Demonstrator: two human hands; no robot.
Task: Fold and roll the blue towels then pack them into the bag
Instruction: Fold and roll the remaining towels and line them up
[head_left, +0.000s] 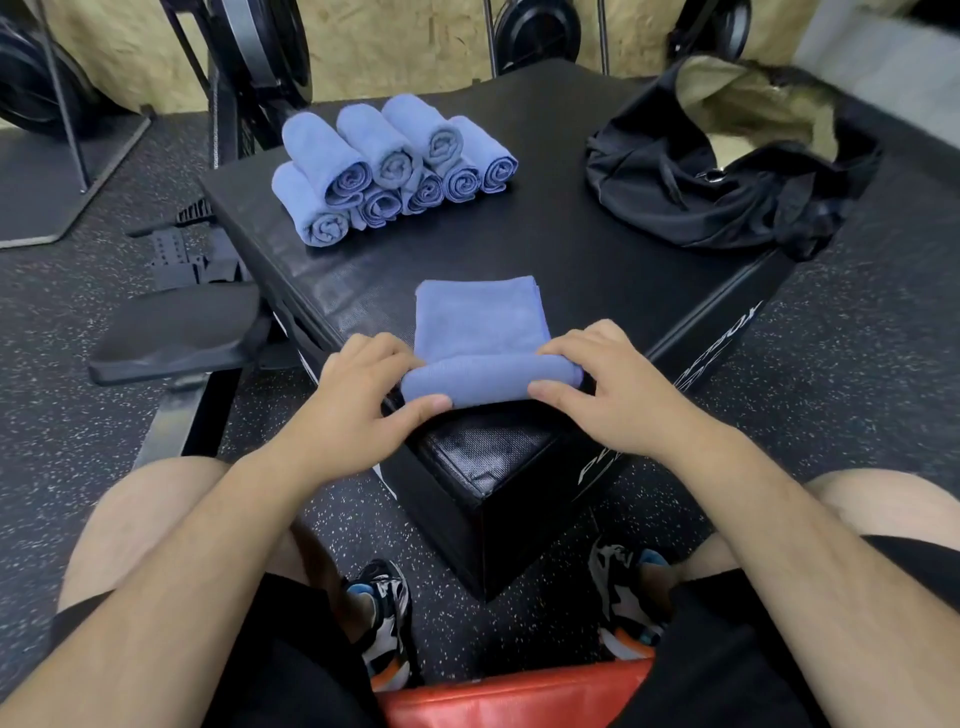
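Left hand (358, 387) curled over left end of towel (483, 338), thumb under roll, fingers on top; right hand (602, 387) same at right end. Both ends gripped, likely so roll stays even and tight. Rolled part at near corner of black box (545, 270); flat folded remainder lies ahead on box top. Stack of rolled towels (387, 171) at far left of box, ends facing camera, well apart from bag (691, 182). Bag mouth open, probably ready for packing. Hidden: bag interior, roll core, fingertips behind roll. Box lettering cut off, unreadable.
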